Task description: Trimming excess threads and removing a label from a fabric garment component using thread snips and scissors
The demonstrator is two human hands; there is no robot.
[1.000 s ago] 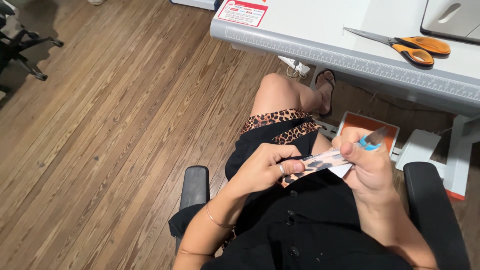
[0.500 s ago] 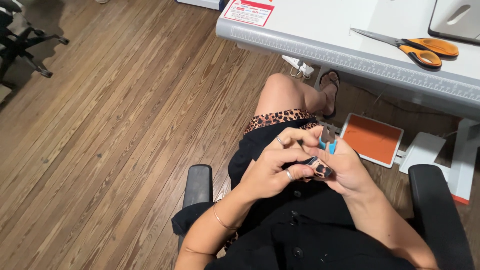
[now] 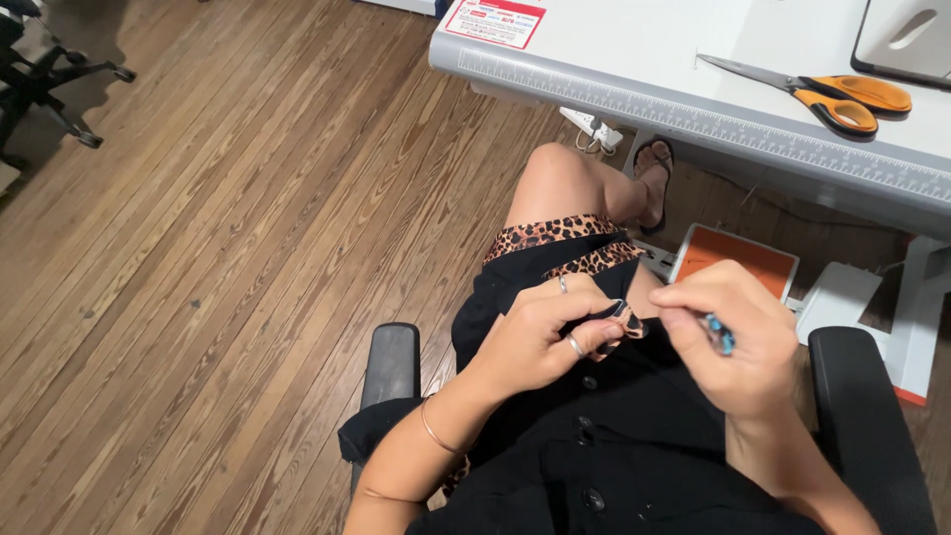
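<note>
Seated, both hands over the lap. Left hand (image 3: 540,342) curled, fingertips pinching a small leopard-print fabric piece (image 3: 622,325) against the black garment (image 3: 634,436). Just right of it, right hand (image 3: 738,342) closed around a small blue-handled tool (image 3: 720,334) (mostly hidden by the fingers). Farther right, up on the white table (image 3: 693,50): orange-handled scissors (image 3: 837,94), lying flat.

Matt leopard-print cloth (image 3: 622,322); matt grained wood floor (image 3: 248,248); smooth white desk (image 3: 634,50) at 1 o'clock; scissors (image 3: 822,94), metal blades, glossy orange plastic
</note>
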